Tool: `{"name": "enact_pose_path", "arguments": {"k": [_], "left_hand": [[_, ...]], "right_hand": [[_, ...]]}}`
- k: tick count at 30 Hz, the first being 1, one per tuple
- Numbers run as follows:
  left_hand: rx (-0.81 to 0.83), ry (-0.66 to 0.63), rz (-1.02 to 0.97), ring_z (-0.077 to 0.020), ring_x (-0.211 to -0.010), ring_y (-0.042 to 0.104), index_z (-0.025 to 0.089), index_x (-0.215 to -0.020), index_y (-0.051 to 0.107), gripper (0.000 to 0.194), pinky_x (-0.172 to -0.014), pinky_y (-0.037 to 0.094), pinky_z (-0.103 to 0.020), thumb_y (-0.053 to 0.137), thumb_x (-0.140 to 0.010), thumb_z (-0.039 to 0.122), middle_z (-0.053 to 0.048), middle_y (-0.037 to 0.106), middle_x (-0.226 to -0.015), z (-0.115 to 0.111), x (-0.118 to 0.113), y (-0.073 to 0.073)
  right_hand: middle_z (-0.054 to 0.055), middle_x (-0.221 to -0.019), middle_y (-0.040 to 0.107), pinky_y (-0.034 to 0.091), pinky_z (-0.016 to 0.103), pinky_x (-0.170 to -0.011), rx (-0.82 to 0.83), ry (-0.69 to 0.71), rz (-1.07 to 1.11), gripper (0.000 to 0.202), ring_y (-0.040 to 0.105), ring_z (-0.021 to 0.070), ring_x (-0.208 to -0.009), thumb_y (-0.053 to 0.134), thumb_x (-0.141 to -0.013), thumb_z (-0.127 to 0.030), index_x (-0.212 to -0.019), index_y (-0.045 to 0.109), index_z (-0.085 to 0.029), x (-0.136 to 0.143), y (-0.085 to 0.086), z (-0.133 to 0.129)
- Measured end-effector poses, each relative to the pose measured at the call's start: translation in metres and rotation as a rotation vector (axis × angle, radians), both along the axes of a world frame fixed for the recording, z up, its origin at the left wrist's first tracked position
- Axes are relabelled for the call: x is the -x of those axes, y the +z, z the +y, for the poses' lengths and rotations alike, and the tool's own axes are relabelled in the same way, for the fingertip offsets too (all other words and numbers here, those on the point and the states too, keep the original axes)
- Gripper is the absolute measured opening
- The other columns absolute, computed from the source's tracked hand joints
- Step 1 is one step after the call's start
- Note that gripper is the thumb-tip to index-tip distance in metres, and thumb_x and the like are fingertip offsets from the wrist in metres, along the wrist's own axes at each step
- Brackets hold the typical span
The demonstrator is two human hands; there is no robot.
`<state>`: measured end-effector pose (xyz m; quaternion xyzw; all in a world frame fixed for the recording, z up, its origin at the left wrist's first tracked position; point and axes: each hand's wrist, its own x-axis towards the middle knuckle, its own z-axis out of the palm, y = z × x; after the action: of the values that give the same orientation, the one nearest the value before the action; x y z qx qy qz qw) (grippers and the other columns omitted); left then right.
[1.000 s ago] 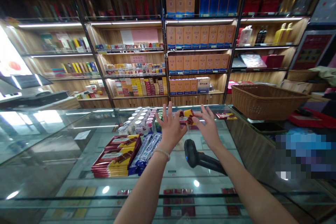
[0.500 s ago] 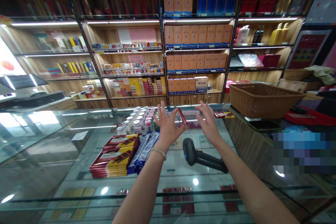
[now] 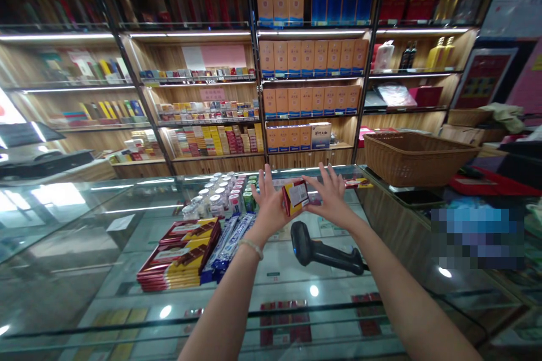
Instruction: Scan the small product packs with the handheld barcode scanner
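Past the scanner, fingers of your left hand and right hand are pinching a chocolate bar by its edges, likely leaving its label uncovered.

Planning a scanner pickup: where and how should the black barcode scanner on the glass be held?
Probably round the middle of its handle, coming from above on the near side. The barcode scanner lies with that slim handle slanting right of the bulkier head; the held chocolate packet is toward the far side, and the right forearm passes close to the handle's end.
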<state>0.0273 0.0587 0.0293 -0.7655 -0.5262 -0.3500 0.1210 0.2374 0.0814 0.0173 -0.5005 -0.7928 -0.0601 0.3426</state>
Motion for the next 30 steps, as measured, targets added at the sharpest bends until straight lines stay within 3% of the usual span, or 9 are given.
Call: {"name": "enact_pose_path", "arguments": {"k": [7,11,15,17,23,30], "left_hand": [[0.022,-0.036,0.006,-0.0485,-0.161,-0.004,0.034,-0.151,0.055,0.087,-0.123,0.000,-0.073,0.080,-0.075,0.067,-0.012,-0.011,-0.178,-0.001,0.001,0.001],[0.021,0.022,-0.048,-0.0451,-0.162,-0.005,0.036,-0.163,0.034,0.107,-0.124,0.000,-0.072,0.083,-0.073,0.066,-0.013,-0.006,-0.178,0.002,0.006,0.005],[-0.021,0.114,-0.113,-0.0444,-0.162,-0.002,0.026,-0.169,0.009,0.134,-0.123,0.005,-0.074,0.086,-0.067,0.067,-0.022,-0.001,-0.176,0.006,0.011,0.007],[-0.054,0.142,-0.078,-0.0453,-0.162,-0.002,0.025,-0.169,0.012,0.136,-0.124,0.003,-0.074,0.088,-0.065,0.065,-0.023,0.002,-0.176,0.005,0.012,0.009],[-0.134,0.135,0.124,-0.0471,-0.162,0.005,0.035,-0.159,0.043,0.108,-0.123,-0.005,-0.075,0.090,-0.065,0.061,-0.020,0.010,-0.176,-0.004,0.013,0.012],[-0.171,0.118,0.176,-0.0452,-0.162,0.009,0.037,-0.153,0.051,0.103,-0.123,-0.008,-0.075,0.094,-0.061,0.057,-0.017,0.014,-0.176,-0.001,0.013,0.006]], "right_hand": [[0.008,-0.178,0.003,0.008,0.070,-0.124,-0.085,-0.013,-0.031,0.062,0.002,0.0381,-0.163,0.074,-0.082,-0.043,-0.141,0.059,-0.033,-0.001,0.003,-0.005],[0.011,-0.178,0.003,0.006,0.068,-0.125,-0.151,-0.049,-0.011,0.057,0.004,0.0386,-0.163,0.075,-0.081,-0.047,-0.133,0.062,-0.026,-0.003,0.003,-0.005],[0.013,-0.178,0.002,0.004,0.068,-0.125,-0.214,-0.119,-0.014,0.059,0.004,0.0406,-0.162,0.077,-0.080,-0.048,-0.132,0.062,-0.023,-0.006,0.005,-0.006],[0.014,-0.177,0.004,0.003,0.068,-0.125,-0.234,-0.147,-0.039,0.059,0.004,0.0410,-0.162,0.077,-0.080,-0.048,-0.132,0.062,-0.022,-0.008,0.006,-0.006],[0.015,-0.177,0.006,-0.001,0.068,-0.125,-0.282,-0.159,-0.153,0.057,0.006,0.0394,-0.162,0.075,-0.081,-0.043,-0.131,0.062,-0.021,-0.010,0.004,-0.006],[0.014,-0.177,0.006,-0.002,0.069,-0.124,-0.323,-0.133,-0.190,0.057,0.006,0.0393,-0.162,0.076,-0.080,-0.041,-0.132,0.062,-0.022,-0.009,0.003,-0.008]]}}
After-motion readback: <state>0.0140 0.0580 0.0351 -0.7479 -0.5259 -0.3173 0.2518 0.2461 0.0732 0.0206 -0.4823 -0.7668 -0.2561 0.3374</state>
